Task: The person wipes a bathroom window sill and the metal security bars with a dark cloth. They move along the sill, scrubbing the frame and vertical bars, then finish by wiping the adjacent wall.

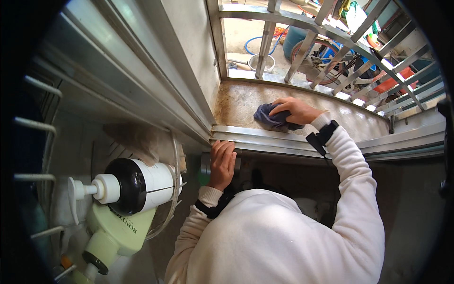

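My right hand [297, 110] grips a bunched dark blue-grey cloth [266, 116], which lies pressed on the outer window sill [237, 103]. Brown stains and dirt mark the sill, most heavily at its left corner. My left hand [223, 164] rests with its fingertips over the inner edge of the aluminium window track [260, 136], close to the track's left end. The left fingers lie side by side on the metal and hold no loose object that I can see. Each wrist wears a black strap over a white sleeve.
Metal window bars [305, 49] enclose the sill's far side. Left of me, a wire rack [175, 188] holds a black-and-white pump bottle [129, 186] and a pale green bottle [122, 227]. A sliding window frame [134, 67] borders the left. Beyond the bars stand a bicycle [319, 56] and a bucket [261, 63].
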Tool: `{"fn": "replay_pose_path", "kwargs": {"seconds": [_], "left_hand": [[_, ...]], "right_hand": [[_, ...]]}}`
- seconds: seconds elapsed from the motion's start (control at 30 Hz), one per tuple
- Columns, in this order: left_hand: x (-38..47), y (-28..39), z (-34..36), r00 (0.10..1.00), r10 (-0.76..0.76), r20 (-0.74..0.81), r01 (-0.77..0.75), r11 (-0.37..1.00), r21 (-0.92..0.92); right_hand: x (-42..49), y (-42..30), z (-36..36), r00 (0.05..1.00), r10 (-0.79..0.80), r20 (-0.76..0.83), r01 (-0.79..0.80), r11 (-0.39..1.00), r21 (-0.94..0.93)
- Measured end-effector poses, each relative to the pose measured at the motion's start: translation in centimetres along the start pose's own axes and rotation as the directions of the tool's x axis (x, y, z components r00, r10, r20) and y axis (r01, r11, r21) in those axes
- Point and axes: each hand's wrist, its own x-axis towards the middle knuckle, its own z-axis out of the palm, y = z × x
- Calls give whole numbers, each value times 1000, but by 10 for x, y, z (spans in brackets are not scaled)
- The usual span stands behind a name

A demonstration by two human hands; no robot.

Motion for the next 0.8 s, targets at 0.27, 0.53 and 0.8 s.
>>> {"fn": "replay_pose_path", "kwargs": {"seconds": [0.27, 0.53, 0.8], "left_hand": [[2, 7, 3, 999, -38, -31, 39, 999, 29], [-1, 6, 8, 996, -73, -58, 73, 997, 1], [-1, 4, 8, 997, -58, -58, 59, 998, 16]], "right_hand": [[41, 25, -25, 963, 82, -257, -62, 994, 88], [29, 17, -3, 999, -6, 47, 20, 952, -305], [-36, 10, -27, 985, 53, -163, -37, 995, 98]]}}
